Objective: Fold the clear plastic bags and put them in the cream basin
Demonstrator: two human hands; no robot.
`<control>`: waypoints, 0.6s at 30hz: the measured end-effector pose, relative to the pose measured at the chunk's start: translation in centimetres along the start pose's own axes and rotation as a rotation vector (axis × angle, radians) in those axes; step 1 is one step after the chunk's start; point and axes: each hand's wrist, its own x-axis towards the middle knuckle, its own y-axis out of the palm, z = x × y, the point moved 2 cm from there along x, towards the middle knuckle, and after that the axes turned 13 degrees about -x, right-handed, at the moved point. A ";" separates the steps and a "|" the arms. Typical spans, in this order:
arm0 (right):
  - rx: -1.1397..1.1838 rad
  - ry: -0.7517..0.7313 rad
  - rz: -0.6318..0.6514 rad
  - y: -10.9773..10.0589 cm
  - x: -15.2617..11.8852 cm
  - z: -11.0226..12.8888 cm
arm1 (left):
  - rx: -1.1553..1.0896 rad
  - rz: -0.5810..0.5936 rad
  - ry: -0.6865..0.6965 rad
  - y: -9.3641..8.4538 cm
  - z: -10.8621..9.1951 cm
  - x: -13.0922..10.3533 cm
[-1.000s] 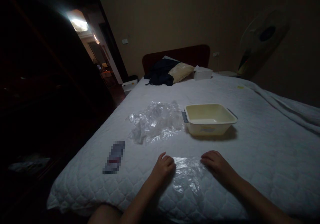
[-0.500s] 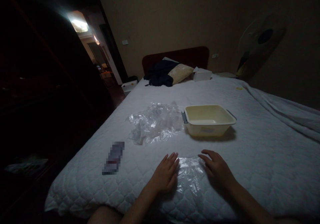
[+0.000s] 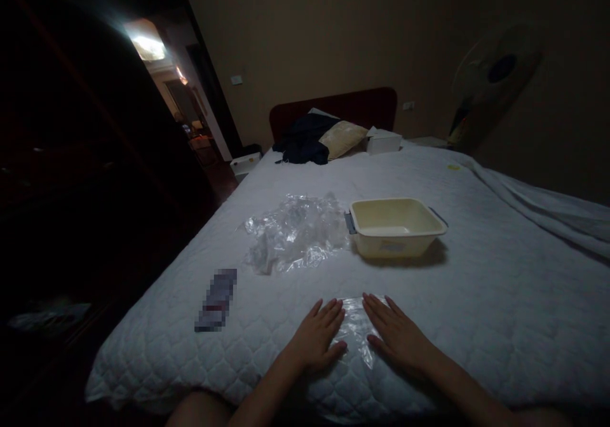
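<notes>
A clear plastic bag (image 3: 355, 325) lies flat on the white quilted bed cover, near the front edge of the bed. My left hand (image 3: 317, 335) rests palm down on its left side, fingers stretched out. On the right side, my right hand (image 3: 398, 332) presses flat on the plastic with its fingers extended. Neither hand grips anything. Beyond them is a crumpled heap of clear plastic bags (image 3: 298, 233). To the right of that heap stands a cream plastic basin (image 3: 400, 246) with grey handles, nothing visible in it.
A blurred-out flat object (image 3: 216, 300) lies on the bed to the left. Dark clothing (image 3: 307, 138), a beige pillow (image 3: 343, 138) and a white box (image 3: 384, 142) are by the headboard (image 3: 352, 103). A fan (image 3: 500, 71) stands at the far right.
My right hand has moved left and come down flat onto the plastic bag. My left hand stays on its left side, thumb now spread inward. The basin and heap have not moved.
</notes>
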 end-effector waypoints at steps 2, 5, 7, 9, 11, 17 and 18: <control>0.005 0.021 0.027 -0.3 -0.8 -0.7 | 0.002 0.004 0.005 0.1 0.0 0.0; 0.061 0.024 0.048 -0.6 -1.6 -1.0 | 0.001 0.003 0.005 0.2 0.1 0.1; 0.130 0.041 0.023 -0.8 -1.7 -1.1 | -0.006 -0.010 0.007 0.2 0.1 0.0; 0.204 0.105 -0.053 -1.0 -1.6 -1.5 | -0.017 -0.027 0.010 0.0 0.0 0.0; 0.274 0.227 -0.162 -1.5 -1.3 -2.3 | -0.028 -0.047 0.012 -0.3 -0.1 -0.1; 0.451 0.527 -0.281 -2.6 0.0 -4.7 | -0.074 -0.165 0.038 -0.5 0.1 -0.5; 0.473 0.534 -0.258 -2.5 0.2 -5.0 | -0.092 -0.219 0.039 -0.4 0.3 -0.5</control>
